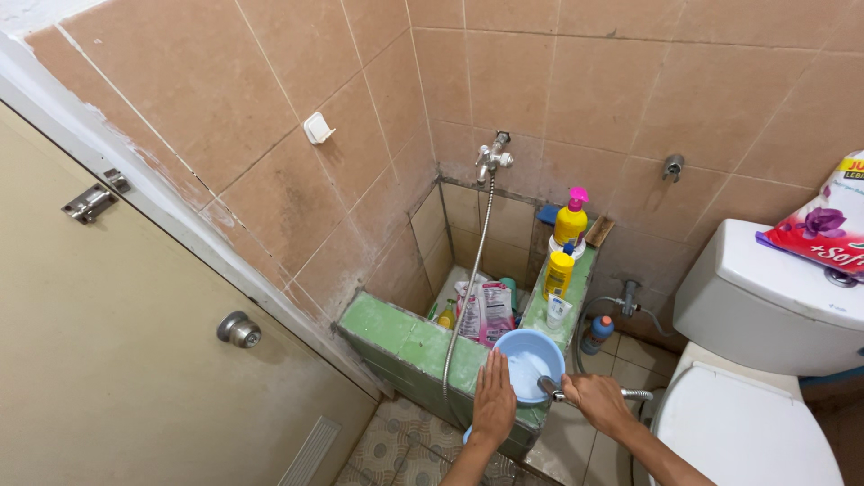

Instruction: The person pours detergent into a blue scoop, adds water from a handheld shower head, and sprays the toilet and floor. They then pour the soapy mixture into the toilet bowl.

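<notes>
Left hand point(494, 396) lies flat and open against the round blue plastic bowl point(529, 360) on the green tiled ledge point(405, 342). Right hand point(596, 402) grips a metal sprayer point(551, 390), lying roughly sideways, nozzle probably aimed into the bowl. Bottles point(565, 243) stand behind.

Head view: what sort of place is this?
A small tiled home bathroom, most likely. A white toilet stands at right, a wall tap feeds a hose over a green-rimmed water basin, and bottles sit on its ledge.
</notes>
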